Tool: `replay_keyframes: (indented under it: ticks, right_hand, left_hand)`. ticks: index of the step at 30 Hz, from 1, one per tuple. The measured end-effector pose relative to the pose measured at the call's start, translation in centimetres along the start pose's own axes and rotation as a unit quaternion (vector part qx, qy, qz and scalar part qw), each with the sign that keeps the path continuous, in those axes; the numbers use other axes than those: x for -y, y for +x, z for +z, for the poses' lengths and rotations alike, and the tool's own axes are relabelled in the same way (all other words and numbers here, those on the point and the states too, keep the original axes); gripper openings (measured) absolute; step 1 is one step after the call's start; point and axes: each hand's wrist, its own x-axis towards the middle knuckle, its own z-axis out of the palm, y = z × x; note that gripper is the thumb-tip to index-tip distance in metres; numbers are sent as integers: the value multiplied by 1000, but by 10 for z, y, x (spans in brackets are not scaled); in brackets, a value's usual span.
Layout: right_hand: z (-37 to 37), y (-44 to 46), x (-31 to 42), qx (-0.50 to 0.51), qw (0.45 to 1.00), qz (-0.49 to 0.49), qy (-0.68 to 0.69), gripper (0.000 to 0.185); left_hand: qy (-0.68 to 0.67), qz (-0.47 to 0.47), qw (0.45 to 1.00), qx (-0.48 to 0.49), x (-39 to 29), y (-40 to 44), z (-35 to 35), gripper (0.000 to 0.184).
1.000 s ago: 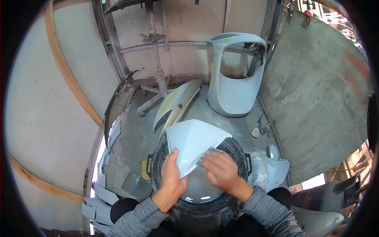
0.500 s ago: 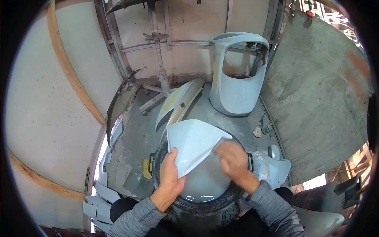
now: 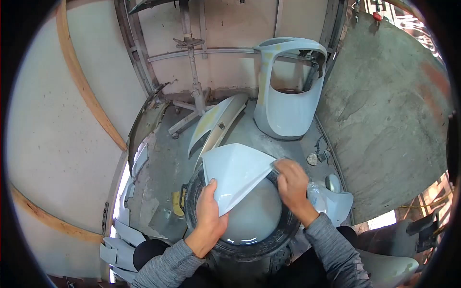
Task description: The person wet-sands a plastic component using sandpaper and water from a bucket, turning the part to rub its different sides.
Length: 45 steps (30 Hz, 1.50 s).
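A light grey-white angular panel (image 3: 235, 170) is held tilted over a round black tub (image 3: 247, 252) of cloudy water (image 3: 254, 211). My left hand (image 3: 209, 211) grips the panel's lower left edge, thumb on top. At the panel's right corner, my right hand (image 3: 291, 182) has its fingers curled together against the edge. Whatever lies under those fingers is too hidden to name.
Behind the tub, a curved panel (image 3: 216, 122) lies on the floor near a wheeled stand (image 3: 196, 93). A large white frame-like shell (image 3: 290, 110) stands against the wall. More panels (image 3: 122, 249) are at left, another piece (image 3: 336, 204) at right. Yellow object (image 3: 177, 204) beside the tub.
My right hand has moved up and to the right along the panel's edge to its right corner. My left hand still holds the panel in nearly the same place.
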Motion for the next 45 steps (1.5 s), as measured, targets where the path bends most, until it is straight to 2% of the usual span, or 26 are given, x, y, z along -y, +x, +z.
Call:
replay_keyframes:
  ticks: [2, 4, 6, 8, 9, 12, 14, 16, 17, 20, 21, 22, 24, 25, 28, 29, 32, 33, 36, 37, 38, 40, 41, 45]
  right_hand:
    - [0, 0, 10, -7, 1000, 22, 7, 30]
    - [-4, -4, 31, 8, 998, -61, 18, 28]
    - [0, -3, 11, 4, 998, -64, 1, 26]
    - [2, 3, 4, -11, 1000, 25, -8, 27]
    - [2, -2, 14, -6, 1000, -19, 4, 28]
    - [4, -6, 18, 13, 998, -58, 4, 29]
    - [9, -8, 12, 10, 1000, -19, -5, 29]
    - [16, -14, 28, 9, 997, -70, 15, 30]
    - [14, -18, 48, 39, 994, -94, 38, 30]
    - [16, -17, 28, 59, 994, -94, 22, 31]
    - [13, -12, 14, 74, 996, -41, 15, 30]
    - [16, -17, 15, 77, 996, -42, 18, 30]
    - [23, -25, 23, 57, 995, -75, 35, 30]
    - [16, -22, 51, 64, 989, -130, 41, 30]
    - [14, -15, 35, 72, 985, -154, 31, 26]
    - [11, -9, 21, 101, 993, -38, 46, 22]
    - [15, -19, 45, 73, 992, -83, 68, 28]
    - [13, -23, 67, 74, 985, -140, 68, 25]
    - [12, -10, 39, 54, 985, -152, 59, 24]
    - [11, -5, 18, 75, 995, -45, 50, 23]
    - [12, -14, 19, 75, 995, -43, 49, 23]
    - [14, -16, 32, 43, 990, -134, 29, 21]
    - [14, -14, 28, 44, 989, -136, 30, 21]
    - [4, -4, -3, 75, 996, -41, 33, 24]
  left_hand:
    - [3, 2, 1000, -3, -2, -3, 5, 43]
    - [-8, -2, 1000, -3, -3, -3, 6, 44]
    - [-14, -7, 1000, -4, -3, -4, 5, 44]
    - [6, -6, 1000, -8, -4, -6, 7, 45]
    - [3, -4, 1000, -6, -6, -7, 9, 45]
    - [-2, -14, 1000, -9, -5, -7, 9, 46]
    - [-9, -22, 999, -32, -2, -5, 7, 46]
    - [-18, -17, 999, -31, -1, -7, 10, 46]
    - [-24, -13, 999, -29, 0, -8, 11, 46]
    - [-28, -26, 999, -37, 2, -3, 6, 45]
    - [-28, -25, 998, -41, 3, -2, 5, 45]
    - [-24, -22, 998, -50, 6, -3, 4, 45]
    - [-21, -14, 998, -54, 5, 1, 4, 45]
    - [-25, -14, 999, -40, 6, 2, 1, 45]
    - [-8, -18, 999, -46, 2, -1, 6, 44]
    - [10, -24, 997, -69, 1, -4, 8, 44]
    - [-21, 0, 999, -27, 15, 13, -5, 36]
    - [-25, 1, 999, -29, 17, 14, -6, 36]
    - [-15, -6, 1000, -16, 15, 13, -6, 35]
    - [-2, -7, 1000, -29, 11, 7, -1, 39]
    - [10, -9, 999, -41, 9, 4, 3, 43]
    - [7, -14, 999, -31, 10, 9, -2, 44]
    - [3, -21, 999, -27, 12, 10, -4, 44]
    - [1, -33, 999, -35, 5, 4, 4, 45]
